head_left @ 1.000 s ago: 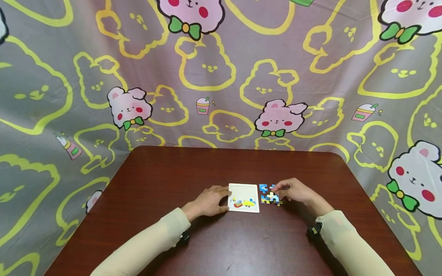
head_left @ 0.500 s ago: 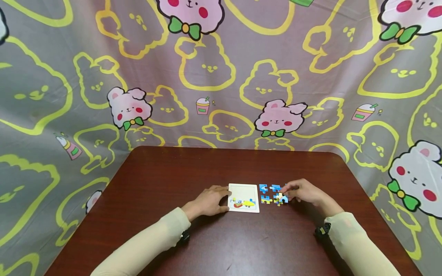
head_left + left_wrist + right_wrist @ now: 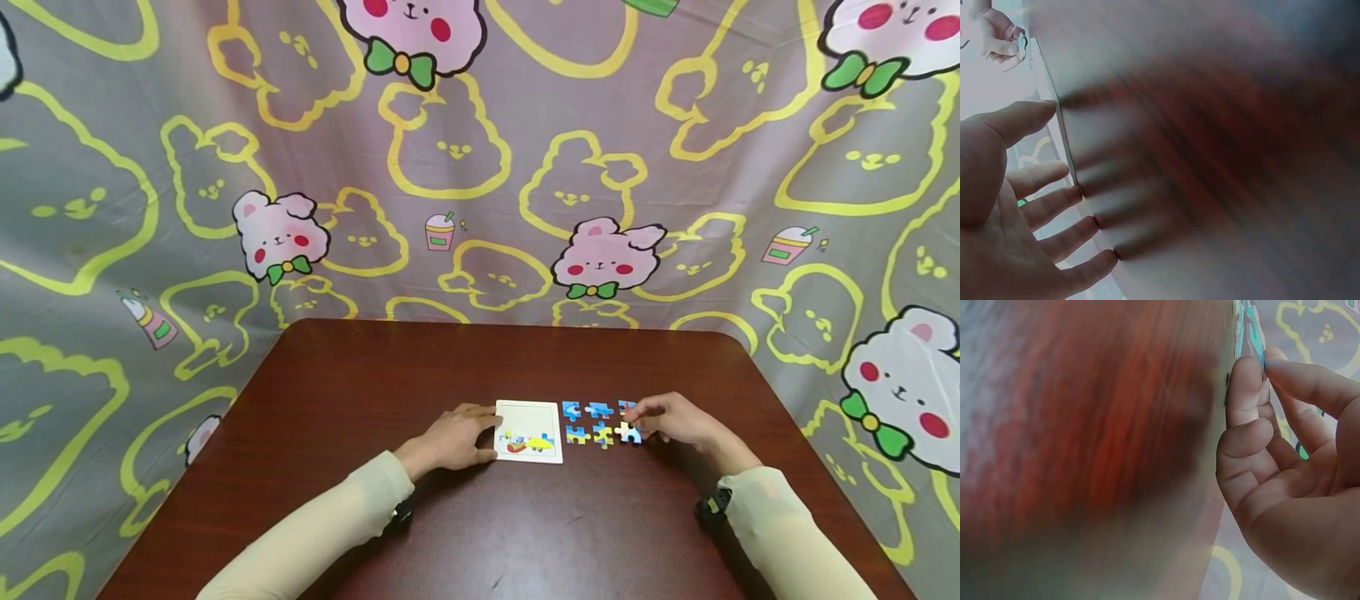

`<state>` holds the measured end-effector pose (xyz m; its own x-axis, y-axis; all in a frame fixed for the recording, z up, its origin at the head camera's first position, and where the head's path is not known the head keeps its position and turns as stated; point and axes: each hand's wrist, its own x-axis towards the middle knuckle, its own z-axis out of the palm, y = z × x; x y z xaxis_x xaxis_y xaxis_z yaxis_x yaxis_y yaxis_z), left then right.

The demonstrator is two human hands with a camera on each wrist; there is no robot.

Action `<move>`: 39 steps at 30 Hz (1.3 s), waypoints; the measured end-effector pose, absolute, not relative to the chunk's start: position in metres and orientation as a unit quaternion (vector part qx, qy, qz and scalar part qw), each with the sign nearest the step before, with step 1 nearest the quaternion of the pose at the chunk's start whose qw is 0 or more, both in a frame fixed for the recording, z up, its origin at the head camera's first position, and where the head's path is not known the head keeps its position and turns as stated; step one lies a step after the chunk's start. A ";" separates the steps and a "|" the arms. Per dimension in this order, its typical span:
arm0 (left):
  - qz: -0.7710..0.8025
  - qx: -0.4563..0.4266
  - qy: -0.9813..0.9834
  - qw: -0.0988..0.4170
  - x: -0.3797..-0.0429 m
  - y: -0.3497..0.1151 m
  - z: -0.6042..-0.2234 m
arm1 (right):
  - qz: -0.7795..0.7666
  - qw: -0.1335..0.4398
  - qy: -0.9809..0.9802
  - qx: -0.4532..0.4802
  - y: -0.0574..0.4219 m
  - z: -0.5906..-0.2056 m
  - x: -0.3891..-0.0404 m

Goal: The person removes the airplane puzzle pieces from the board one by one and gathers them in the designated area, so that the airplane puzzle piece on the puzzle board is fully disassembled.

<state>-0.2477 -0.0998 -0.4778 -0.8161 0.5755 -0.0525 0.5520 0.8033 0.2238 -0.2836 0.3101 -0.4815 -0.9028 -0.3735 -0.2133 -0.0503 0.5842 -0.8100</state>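
Observation:
A pale square jigsaw tray [image 3: 528,414] lies flat on the table, with coloured vehicle pictures along its near side. My left hand [image 3: 453,437] rests at its left edge; in the left wrist view the spread fingers [image 3: 1057,209] and thumb touch down along the edge. Right of the tray, my right hand [image 3: 681,419] pinches a white, blue and yellow jigsaw piece [image 3: 630,432] between thumb and fingers, low over the table. The right wrist view shows the piece's blue edge [image 3: 1255,340] at the fingertips. A blue and red piece [image 3: 627,407] is partly hidden behind those fingers.
Several loose jigsaw pieces lie in two rows between the tray and my right hand, among them a blue one [image 3: 572,411] and a yellow-green one [image 3: 603,435]. The brown table [image 3: 420,367] ends at a patterned curtain [image 3: 495,217] behind and at both sides.
My right hand has moved right, bringing the pinched piece away from the pieces it overlapped to the right end of the near row. The left hand and the tray have stayed put.

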 end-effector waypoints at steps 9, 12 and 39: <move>0.102 0.296 0.948 0.062 -0.248 -0.100 -0.479 | -0.435 0.174 0.876 -0.116 0.308 -0.479 -0.279; 0.102 0.296 0.948 0.061 -0.248 -0.100 -0.480 | -0.428 0.170 0.881 -0.109 0.308 -0.479 -0.279; 0.113 0.282 0.950 0.071 -0.248 -0.100 -0.478 | -0.449 0.167 0.870 -0.118 0.281 -0.471 -0.282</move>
<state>-0.2477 -0.0999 -0.4780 -0.8308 0.5522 -0.0702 0.5202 0.8150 0.2553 -0.2817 0.2814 -0.4706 -0.9167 -0.3544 -0.1846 -0.0545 0.5686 -0.8208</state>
